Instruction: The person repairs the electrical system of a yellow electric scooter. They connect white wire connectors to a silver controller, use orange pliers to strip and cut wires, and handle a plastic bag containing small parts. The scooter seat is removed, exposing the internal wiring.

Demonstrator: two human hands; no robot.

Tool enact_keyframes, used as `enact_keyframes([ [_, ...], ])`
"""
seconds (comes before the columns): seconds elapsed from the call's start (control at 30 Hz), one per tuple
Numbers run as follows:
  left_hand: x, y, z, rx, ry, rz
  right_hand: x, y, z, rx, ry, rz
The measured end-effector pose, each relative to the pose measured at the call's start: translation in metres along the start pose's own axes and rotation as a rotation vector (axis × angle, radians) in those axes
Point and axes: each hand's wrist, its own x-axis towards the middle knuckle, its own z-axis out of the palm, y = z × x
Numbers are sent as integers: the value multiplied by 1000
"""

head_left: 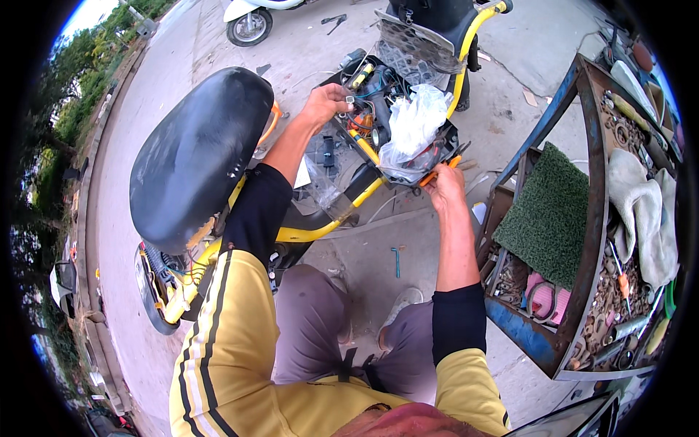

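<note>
My left hand (328,104) pinches a small pale piece (349,100) at the left side of an open compartment on a yellow-framed scooter (309,234). The compartment holds wires (375,95), an orange part (362,120) and a crumpled white plastic bag (416,116). My right hand (445,182) grips an orange-handled tool (453,162), apparently pliers, at the compartment's front right corner. Its jaws are hard to make out. A clear plastic sheet (326,195) lies on the frame below my left forearm.
The black seat (196,153) is at left. At right stands a rusty metal cart (524,342) with a green mat (542,218), scattered hardware and gloves (641,204). A small teal tool (397,261) lies on the pavement between me and the scooter. A white scooter (247,22) stands behind.
</note>
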Motion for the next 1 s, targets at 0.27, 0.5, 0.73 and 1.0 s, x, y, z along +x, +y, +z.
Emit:
enact_keyframes([
  [0.27,-4,4,5,85,-22,49,3,0,-2,-16,-3,11],
  [0.5,-18,66,21,142,219,16,-6,-7,-1,-9,-1,-16],
  [0.73,-1,68,4,16,157,-66,-4,-5,1,-27,2,20],
  [1.0,-7,59,2,4,101,-141,1,-3,-4,-30,9,12],
])
